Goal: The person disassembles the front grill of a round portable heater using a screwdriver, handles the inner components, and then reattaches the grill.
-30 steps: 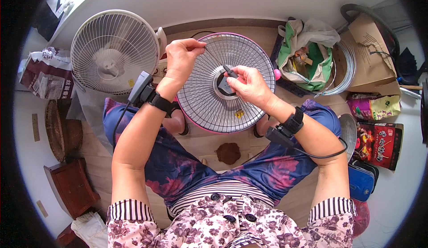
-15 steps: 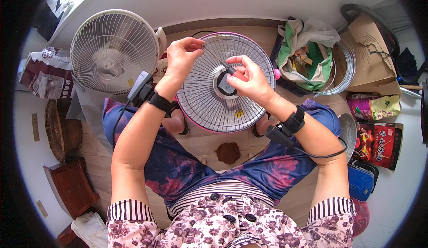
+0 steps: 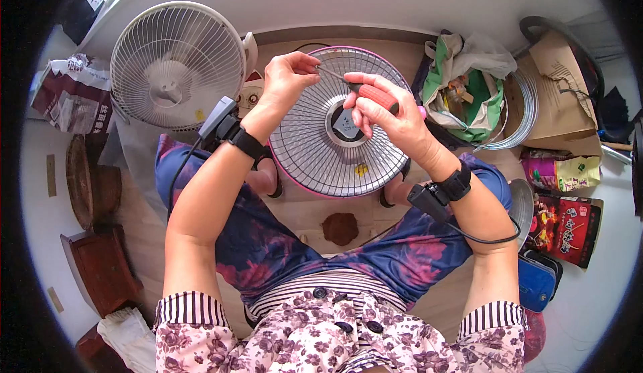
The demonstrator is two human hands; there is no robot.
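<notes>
My right hand [image 3: 408, 128] is wrapped round the red-and-black handle of a screwdriver [image 3: 379, 97], its thin shaft angled up and to the left. At the shaft's tip, thumb and forefinger of my left hand [image 3: 287, 81] are pinched together. Whatever sits between them is too small to make out. Both hands are over the upper part of a round heater [image 3: 308, 158] with a pink rim, a dark wire grille and a silvery dish behind it. The heater stands between my knees, with a dark round hub at its middle.
At the left stands a white fan [image 3: 177, 71], beside a maroon-and-white bag [image 3: 75, 98]. To the right are a green-and-white bag [image 3: 485, 115], a coil of wire [image 3: 526, 115], a cardboard box [image 3: 559, 91] and a blue case [image 3: 536, 282]. A brown round object [image 3: 340, 229] lies on the floor between my legs.
The screwdriver has swung round in my right hand, so its red handle shows and its tip meets my left fingertips. My left hand has shifted slightly right.
</notes>
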